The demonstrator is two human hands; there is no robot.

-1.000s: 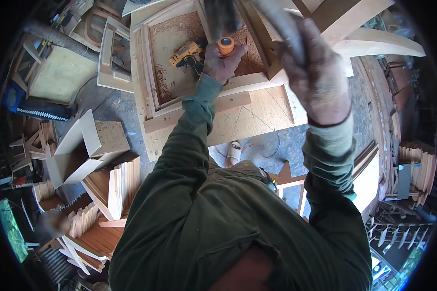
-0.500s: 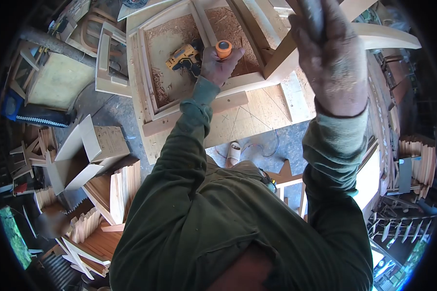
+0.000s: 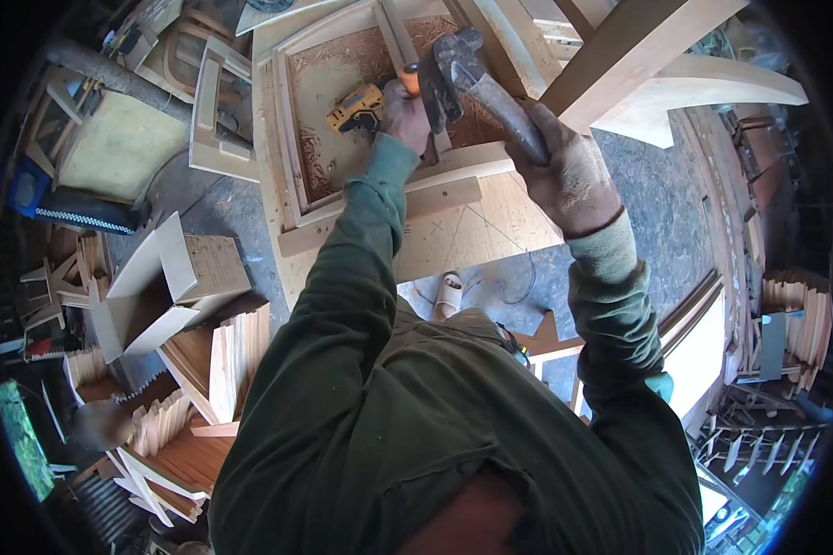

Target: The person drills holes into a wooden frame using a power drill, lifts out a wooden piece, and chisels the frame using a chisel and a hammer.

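Note:
My left hand point(image 3: 404, 116) is closed around an orange-handled chisel point(image 3: 410, 80) over the wooden frame point(image 3: 477, 165) on the bench; the blade is hidden. My right hand point(image 3: 572, 178) grips a hammer point(image 3: 502, 113) by its worn handle. The hammer's dark head is just right of the chisel handle, overlapping it in view; whether they touch I cannot tell. Left of my left hand, a yellow and black cordless drill point(image 3: 355, 107) lies inside the frame among wood shavings point(image 3: 342, 60).
A large angled timber point(image 3: 639, 60) and a curved pale piece point(image 3: 713, 83) rise at the bench's right. An open cardboard box point(image 3: 215, 266) stands on the floor at left, near stacked wood pieces point(image 3: 241, 356). More stacked wood point(image 3: 796, 324) is at far right.
My right hand has swung the hammer down and left, from raised near the camera to beside the chisel handle. My left hand keeps its hold, and the orange handle now appears more tilted.

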